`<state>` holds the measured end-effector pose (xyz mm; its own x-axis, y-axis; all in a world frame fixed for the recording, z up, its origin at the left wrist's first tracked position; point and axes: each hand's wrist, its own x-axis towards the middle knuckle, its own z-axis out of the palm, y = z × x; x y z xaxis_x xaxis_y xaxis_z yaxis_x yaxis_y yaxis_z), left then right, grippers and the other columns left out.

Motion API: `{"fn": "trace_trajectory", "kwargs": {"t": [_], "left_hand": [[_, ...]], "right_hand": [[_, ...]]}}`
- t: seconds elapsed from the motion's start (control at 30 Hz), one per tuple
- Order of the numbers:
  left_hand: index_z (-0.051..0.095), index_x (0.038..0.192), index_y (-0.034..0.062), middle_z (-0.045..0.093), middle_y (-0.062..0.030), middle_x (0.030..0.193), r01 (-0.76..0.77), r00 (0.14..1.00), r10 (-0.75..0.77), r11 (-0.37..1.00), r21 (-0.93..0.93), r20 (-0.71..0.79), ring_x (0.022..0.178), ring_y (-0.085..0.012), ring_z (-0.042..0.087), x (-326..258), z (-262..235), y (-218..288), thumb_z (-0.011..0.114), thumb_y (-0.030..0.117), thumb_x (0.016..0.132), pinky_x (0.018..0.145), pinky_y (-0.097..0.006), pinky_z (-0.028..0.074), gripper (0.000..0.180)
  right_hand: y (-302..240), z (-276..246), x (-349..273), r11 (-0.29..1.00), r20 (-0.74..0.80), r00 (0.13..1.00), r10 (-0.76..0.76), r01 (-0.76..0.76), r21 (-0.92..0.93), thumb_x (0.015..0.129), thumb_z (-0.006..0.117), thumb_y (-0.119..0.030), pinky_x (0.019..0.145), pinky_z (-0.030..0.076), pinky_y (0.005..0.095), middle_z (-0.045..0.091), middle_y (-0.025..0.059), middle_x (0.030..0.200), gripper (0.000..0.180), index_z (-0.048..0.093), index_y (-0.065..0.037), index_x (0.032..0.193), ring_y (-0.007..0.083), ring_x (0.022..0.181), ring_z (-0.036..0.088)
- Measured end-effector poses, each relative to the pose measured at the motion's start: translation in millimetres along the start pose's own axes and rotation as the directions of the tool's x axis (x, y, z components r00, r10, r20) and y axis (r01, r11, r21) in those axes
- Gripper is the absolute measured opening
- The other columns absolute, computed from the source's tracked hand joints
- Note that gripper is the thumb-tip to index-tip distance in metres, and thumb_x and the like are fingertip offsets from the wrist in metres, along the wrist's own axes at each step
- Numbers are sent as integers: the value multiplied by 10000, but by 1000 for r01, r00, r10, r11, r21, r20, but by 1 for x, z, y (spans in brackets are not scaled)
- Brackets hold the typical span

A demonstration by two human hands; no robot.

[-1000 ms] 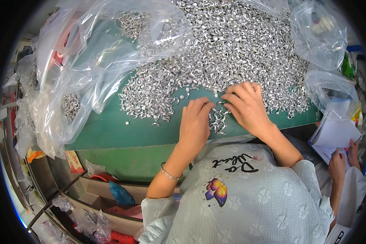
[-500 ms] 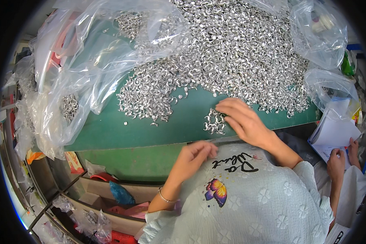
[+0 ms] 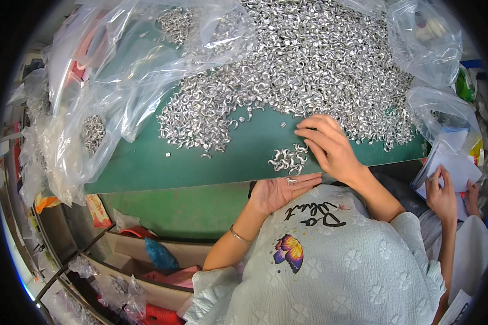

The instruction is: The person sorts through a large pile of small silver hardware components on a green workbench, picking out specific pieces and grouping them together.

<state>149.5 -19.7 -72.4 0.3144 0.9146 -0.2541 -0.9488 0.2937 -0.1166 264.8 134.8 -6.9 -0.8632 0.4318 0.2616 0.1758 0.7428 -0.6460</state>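
Note:
A heap of small curved silver metal pieces (image 3: 320, 65) covers the far part of the green table (image 3: 200, 168). Close to the near edge lies a little separate group of the same pieces (image 3: 287, 158). Palm up at that edge, my left hand (image 3: 279, 192) has its fingers stretched out, and one curved metal piece (image 3: 291, 181) appears to lie on them. My right hand (image 3: 331, 149) hovers just right of the small group, fingers apart and bent down toward the tabletop. Nothing shows between its fingertips, whose undersides are partly hidden.
Clear plastic bags (image 3: 130, 103) drape over the table's left side, and another bag (image 3: 425, 43) stands at the far right. At right a person's hand (image 3: 442, 192) rests on an open notebook (image 3: 444, 168). Below left are drawers (image 3: 146, 254) with bagged things.
My left hand has turned from curled to palm up and moved right, to the table edge. My right hand has shifted slightly right and up, off the small group, which now lies more spread.

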Motion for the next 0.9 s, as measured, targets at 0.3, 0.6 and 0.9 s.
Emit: {"fn": "trace_trajectory", "kwargs": {"t": [0.3, 0.6, 0.9], "left_hand": [[231, 1494, 21, 205, -399, 1478, -13, 1000, 9, 990, -139, -30, 1358, -585, 224, 4, 3, -3, 248, 525, 1012, 1159, -586, 232, 697], [188, 1502, -9, 204, -442, 1453, 63, 998, -56, 960, -273, 33, 1364, -559, 259, 4, -4, -2, 217, 548, 1011, 1135, -550, 294, 743], [299, 1452, -7, 362, -292, 1454, 17, 991, 24, 951, -310, 128, 1307, -551, 361, 5, -17, -6, 260, 482, 1026, 1127, -589, 303, 649]], "right_hand": [[-6, 2, -1, 987, 53, 999, 1, 7, -162, 768, 734, -111, 861, 345, 378, 567, 29, 1043, 224, 656, -86, 976, 243, 971, 510], [3, 2, 15, 963, -109, 992, -60, 29, -269, 774, 731, -92, 821, 350, 367, 614, 16, 973, 199, 652, -83, 956, 223, 919, 541], [-18, -4, -20, 993, 119, 992, -51, 63, -96, 787, 683, -37, 762, 414, 368, 604, 67, 979, 173, 666, -27, 959, 255, 887, 546]]}}
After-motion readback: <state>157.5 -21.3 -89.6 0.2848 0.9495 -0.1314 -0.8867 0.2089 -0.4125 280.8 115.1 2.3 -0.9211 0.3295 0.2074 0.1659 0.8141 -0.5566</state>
